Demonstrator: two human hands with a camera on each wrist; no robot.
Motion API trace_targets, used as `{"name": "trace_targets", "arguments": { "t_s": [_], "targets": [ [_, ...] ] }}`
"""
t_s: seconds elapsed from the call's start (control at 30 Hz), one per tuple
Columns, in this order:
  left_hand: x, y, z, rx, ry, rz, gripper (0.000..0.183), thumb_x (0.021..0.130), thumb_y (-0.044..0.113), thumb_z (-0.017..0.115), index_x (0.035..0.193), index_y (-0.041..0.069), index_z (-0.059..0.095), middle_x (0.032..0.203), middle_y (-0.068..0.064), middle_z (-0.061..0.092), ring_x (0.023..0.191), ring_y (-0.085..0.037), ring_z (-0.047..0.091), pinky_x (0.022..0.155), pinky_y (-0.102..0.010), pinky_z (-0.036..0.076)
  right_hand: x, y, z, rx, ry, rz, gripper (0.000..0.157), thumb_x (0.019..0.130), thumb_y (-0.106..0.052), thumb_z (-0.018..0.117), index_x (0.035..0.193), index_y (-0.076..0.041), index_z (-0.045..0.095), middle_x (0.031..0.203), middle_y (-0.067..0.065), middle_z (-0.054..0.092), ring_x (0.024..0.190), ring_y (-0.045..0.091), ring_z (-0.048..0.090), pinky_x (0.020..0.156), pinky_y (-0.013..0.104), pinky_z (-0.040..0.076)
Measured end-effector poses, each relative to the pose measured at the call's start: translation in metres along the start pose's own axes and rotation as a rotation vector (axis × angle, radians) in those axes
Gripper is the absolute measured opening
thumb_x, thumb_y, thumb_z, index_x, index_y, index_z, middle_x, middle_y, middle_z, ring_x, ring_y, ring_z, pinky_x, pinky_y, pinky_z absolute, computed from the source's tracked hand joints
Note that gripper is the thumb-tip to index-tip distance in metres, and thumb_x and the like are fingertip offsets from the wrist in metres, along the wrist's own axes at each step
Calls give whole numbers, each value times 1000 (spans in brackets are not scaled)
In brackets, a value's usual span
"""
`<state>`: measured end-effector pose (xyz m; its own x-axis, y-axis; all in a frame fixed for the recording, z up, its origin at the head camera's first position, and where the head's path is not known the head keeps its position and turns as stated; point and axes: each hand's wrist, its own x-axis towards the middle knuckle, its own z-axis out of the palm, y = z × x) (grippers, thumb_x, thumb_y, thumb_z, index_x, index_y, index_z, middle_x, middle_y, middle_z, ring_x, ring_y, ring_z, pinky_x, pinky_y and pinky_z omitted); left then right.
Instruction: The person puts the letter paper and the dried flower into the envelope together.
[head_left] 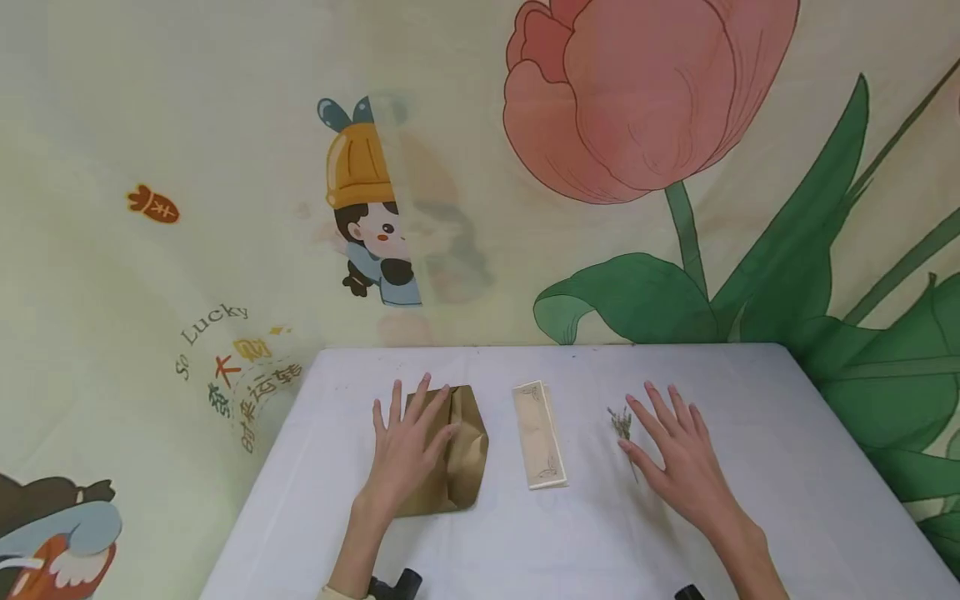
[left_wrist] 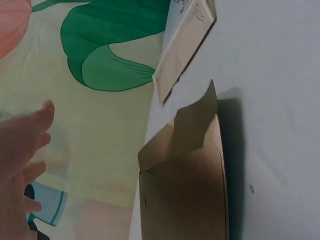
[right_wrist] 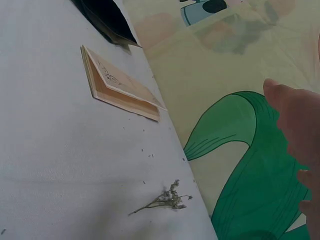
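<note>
My left hand (head_left: 407, 442), fingers spread, hovers over a brown kraft-paper envelope (head_left: 467, 467) with its flap unfolded to the right. In the left wrist view the envelope (left_wrist: 185, 200) lies apart from the hand (left_wrist: 22, 150). A folded cream card (head_left: 540, 437) with printed corner ornaments lies at the middle of the table; the right wrist view shows the card (right_wrist: 120, 90) standing slightly ajar at its fold. To the right is a small sprig of dried flowers (head_left: 622, 425). My right hand (head_left: 682, 462) is spread just beside and above the sprig (right_wrist: 167, 201), holding nothing.
A white cloth covers the table (head_left: 600, 542), whose far edge meets a printed wall hanging (head_left: 465, 167) with a tulip and cartoon figures. Small dark crumbs dot the cloth near the sprig. A black strap or device piece (head_left: 401, 585) shows by the left wrist.
</note>
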<state>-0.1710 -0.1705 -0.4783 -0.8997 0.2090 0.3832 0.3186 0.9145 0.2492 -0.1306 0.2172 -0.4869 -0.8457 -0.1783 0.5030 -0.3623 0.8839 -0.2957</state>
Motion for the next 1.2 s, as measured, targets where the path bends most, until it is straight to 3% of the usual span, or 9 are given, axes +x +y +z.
{"name": "trace_targets", "arguments": {
  "t_s": [0.13,0.23,0.37,0.5,0.63,0.93,1.2],
  "targets": [
    [-2,7,0,7,16,-21,56,94,46,59,145,27,45,157,-9,34,144,-49,24,106,-75,16,-4,-1,5,11,-1,8,69,84,-36,72,145,-17,45,155,17,36,151,34,12,120,57,1],
    [-5,13,-1,34,-3,-103,58,93,43,62,141,14,49,147,-23,43,131,-53,39,97,-75,29,-7,-1,9,30,1,26,67,85,-36,72,144,-17,47,154,17,38,151,35,14,119,59,5],
    [-15,15,2,29,-111,-279,67,92,46,61,140,3,45,136,-35,44,112,-54,49,82,-70,41,-10,-2,14,53,13,50,63,82,-32,76,138,-15,53,151,18,42,146,41,24,114,64,17],
    [-23,13,12,-21,-202,-392,71,93,47,60,144,2,39,140,-37,38,117,-56,46,82,-68,43,-11,-2,18,80,39,49,58,79,-24,79,132,-13,58,146,19,47,138,45,34,106,65,29],
    [-29,12,22,-47,-233,-420,73,93,49,58,146,3,37,144,-38,33,122,-59,42,82,-66,45,-9,-3,20,103,46,53,58,78,-21,79,131,-11,59,145,18,48,137,44,37,102,65,33],
    [-35,17,37,-80,-254,-463,71,92,48,60,143,3,40,144,-35,34,122,-53,45,79,-63,47,-9,-7,28,72,-41,109,57,84,-32,75,134,-13,56,147,15,47,138,39,37,100,63,38],
    [-34,20,44,-18,-222,-450,58,94,34,60,139,1,46,138,-33,42,115,-49,48,74,-61,48,-5,-12,40,101,-39,72,60,82,-28,77,136,-14,55,147,12,48,135,37,43,102,57,41]
  ]
}}
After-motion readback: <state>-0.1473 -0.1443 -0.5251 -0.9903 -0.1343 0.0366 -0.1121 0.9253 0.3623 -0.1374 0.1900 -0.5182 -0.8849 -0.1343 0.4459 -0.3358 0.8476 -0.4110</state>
